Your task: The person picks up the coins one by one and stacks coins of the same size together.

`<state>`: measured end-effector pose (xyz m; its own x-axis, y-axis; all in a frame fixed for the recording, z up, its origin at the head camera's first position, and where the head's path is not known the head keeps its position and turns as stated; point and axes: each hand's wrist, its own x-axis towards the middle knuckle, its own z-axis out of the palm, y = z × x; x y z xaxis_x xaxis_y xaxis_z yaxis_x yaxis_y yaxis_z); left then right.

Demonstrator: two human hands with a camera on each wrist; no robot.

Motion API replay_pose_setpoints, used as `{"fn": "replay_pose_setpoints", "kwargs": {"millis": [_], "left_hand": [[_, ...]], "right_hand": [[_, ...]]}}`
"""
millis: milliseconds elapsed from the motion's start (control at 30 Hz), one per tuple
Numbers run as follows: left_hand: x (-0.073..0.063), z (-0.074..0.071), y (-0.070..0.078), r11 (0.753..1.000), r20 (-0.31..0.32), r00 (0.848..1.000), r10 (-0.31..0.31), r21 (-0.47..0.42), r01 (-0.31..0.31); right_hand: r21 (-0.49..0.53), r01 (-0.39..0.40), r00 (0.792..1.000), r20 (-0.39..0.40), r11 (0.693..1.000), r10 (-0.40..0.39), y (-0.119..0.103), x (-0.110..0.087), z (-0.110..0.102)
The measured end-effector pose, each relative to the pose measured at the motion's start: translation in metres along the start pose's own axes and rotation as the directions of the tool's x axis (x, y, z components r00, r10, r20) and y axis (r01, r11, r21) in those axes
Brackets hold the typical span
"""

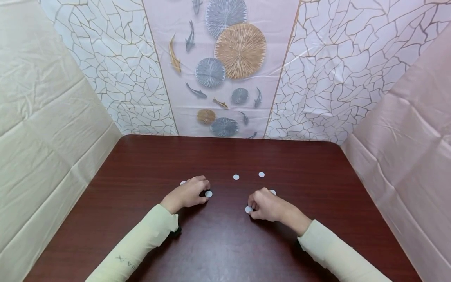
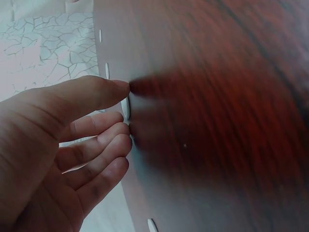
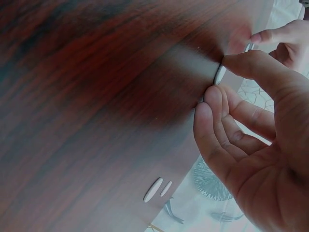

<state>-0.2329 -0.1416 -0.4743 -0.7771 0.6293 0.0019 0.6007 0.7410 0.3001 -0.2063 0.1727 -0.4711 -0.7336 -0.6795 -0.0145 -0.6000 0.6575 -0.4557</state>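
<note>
Small flat white discs lie on a dark red-brown wooden table (image 1: 218, 250). My left hand (image 1: 190, 192) is low over the table, left of the middle, with a white disc (image 1: 209, 194) between thumb and fingertips. In the left wrist view that disc (image 2: 126, 108) sits against the tabletop, pinched by its edges. To the right, my right hand (image 1: 267, 205) pinches another white disc (image 1: 248, 210) in the same way. The right wrist view shows this disc (image 3: 219, 75) between the thumb and the curled fingers, down at table level.
Two white discs, one at centre (image 1: 236, 177) and one farther right (image 1: 261, 174), lie beyond the hands. Another disc (image 1: 183, 183) is partly behind the left hand, and one (image 1: 273, 192) behind the right. Patterned cloth (image 1: 225, 94) hangs past the far table edge.
</note>
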Motion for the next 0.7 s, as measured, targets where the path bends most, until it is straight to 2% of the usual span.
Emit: {"fn": "replay_pose_setpoints", "kwargs": {"millis": [267, 433, 700], "left_hand": [[0.006, -0.001, -0.002, 0.997, -0.006, 0.997, 0.074, 0.023, -0.073], [0.009, -0.003, -0.002, 0.997, 0.001, 0.997, 0.076, 0.016, -0.076], [0.017, -0.008, -0.002, 0.997, 0.063, 0.996, 0.064, 0.029, -0.065]], "right_hand": [[-0.024, 0.024, 1.0, -0.018, 0.999, -0.025, 0.0, 0.0, 0.001], [-0.012, 0.014, 1.0, -0.012, 1.0, -0.014, 0.001, -0.001, 0.0], [-0.007, 0.021, 1.0, -0.01, 1.0, -0.021, 0.002, 0.0, 0.0]]}}
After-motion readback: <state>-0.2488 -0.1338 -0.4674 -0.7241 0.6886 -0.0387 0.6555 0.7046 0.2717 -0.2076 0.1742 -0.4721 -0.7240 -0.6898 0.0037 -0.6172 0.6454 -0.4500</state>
